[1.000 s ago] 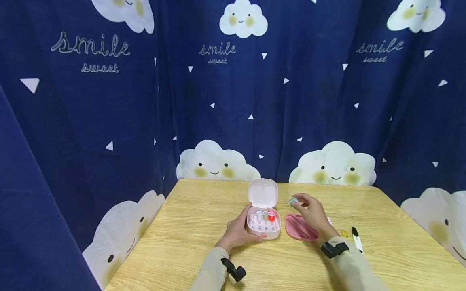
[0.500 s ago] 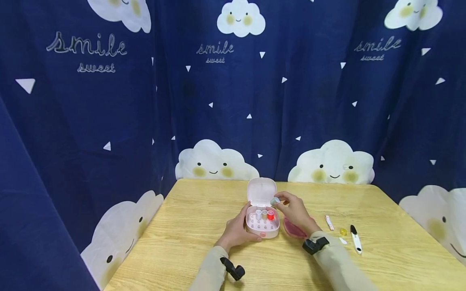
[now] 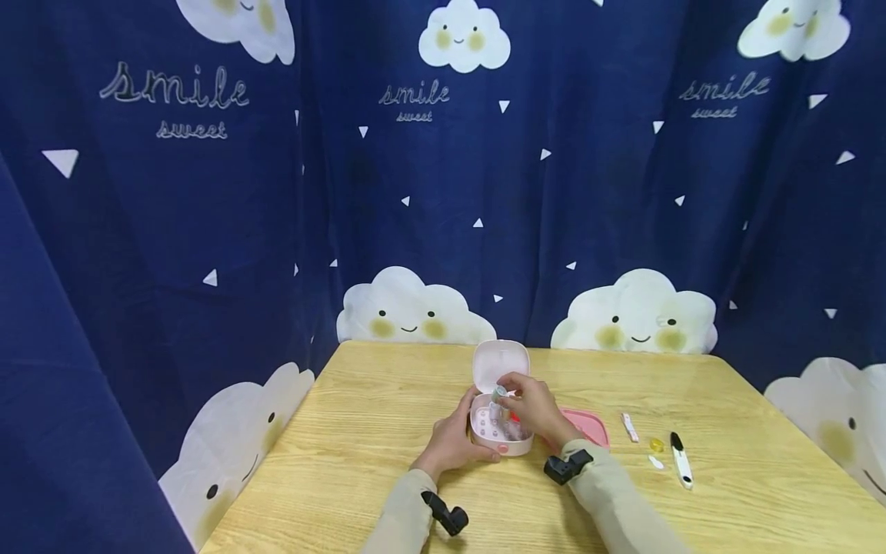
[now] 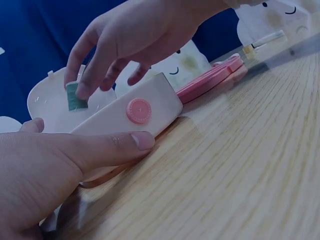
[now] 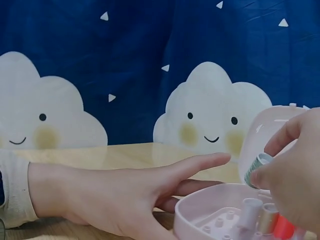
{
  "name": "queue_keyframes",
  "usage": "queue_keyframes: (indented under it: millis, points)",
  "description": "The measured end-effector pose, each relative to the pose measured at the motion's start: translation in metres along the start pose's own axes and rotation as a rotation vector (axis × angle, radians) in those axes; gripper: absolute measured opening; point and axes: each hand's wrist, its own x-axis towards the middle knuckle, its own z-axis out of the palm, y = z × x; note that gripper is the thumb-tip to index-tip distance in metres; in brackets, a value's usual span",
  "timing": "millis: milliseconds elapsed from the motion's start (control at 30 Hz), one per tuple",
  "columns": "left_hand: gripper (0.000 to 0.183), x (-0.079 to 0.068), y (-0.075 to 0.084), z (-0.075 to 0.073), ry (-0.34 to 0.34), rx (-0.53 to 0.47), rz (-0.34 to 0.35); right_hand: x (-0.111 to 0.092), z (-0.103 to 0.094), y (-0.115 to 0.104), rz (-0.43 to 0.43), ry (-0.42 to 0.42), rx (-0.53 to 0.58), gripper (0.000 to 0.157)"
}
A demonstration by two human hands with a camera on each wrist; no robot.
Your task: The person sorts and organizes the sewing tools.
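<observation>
While the left hand (image 3: 451,443) grips the open box (image 3: 521,445) on the worktop (image 3: 394,385), seemingly to steady it, the right hand (image 3: 536,405) pinches a green spool (image 4: 76,102) over it, lower end left uncovered.

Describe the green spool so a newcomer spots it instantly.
On the wooden table stands an open pale box. Over it, the right hand pinches the green spool. Unlike the white spool, beige spool and red spool standing inside, it is held up by fingers.
</observation>
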Motion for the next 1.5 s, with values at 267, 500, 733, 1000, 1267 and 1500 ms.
queue_keyframes:
  millis: [267,500,733,1000,1267,1500]
  points:
    - [0.135,-0.001,-0.001,0.001,0.019,0.039,0.012,0.004,0.017,-0.003,-0.002,0.021,-0.132,0.021]
    - [0.137,-0.003,0.003,-0.002,0.000,0.046,-0.013,0.005,0.025,-0.003,-0.044,0.020,-0.228,0.019]
    - [0.136,-0.003,0.002,-0.001,0.018,0.061,-0.016,0.004,0.032,-0.004,-0.059,0.005,-0.278,0.018]
    - [0.135,-0.004,0.003,-0.001,0.011,0.061,-0.008,0.005,0.038,-0.003,-0.108,0.010,-0.354,0.018]
    - [0.135,-0.003,0.005,-0.001,0.009,0.060,-0.019,0.005,0.041,0.000,-0.132,0.020,-0.413,0.021]
    - [0.136,-0.004,0.004,-0.001,0.006,0.060,-0.023,0.005,0.040,-0.005,-0.145,-0.002,-0.467,0.020]
